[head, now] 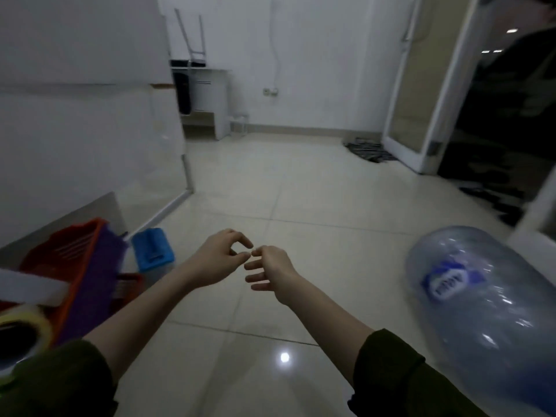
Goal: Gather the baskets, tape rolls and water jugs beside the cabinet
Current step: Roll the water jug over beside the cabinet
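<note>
The left hand point(222, 258) and right hand point(270, 270) meet at centre above the tiled floor point(316, 200), fingertips almost touching. Each grip is loosely curled and pinches nothing. A water jug point(481, 299) lies on its side at 4 o'clock. An orange basket point(67, 251), purple basket point(96, 287) and blue basket point(153, 249) cluster at 9 o'clock, with a tape roll point(36, 322) at 8.

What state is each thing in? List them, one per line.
Jug: lying on its side on the floor, unheld.
Orange basket: tilted, unheld.
Purple basket: tilted, against the orange basket.
Blue basket: on the floor, unheld.
Tape roll: at the lower left, blurred, unheld.
Left hand: empty, fingers loosely curled.
Right hand: empty, fingers relaxed.
</note>
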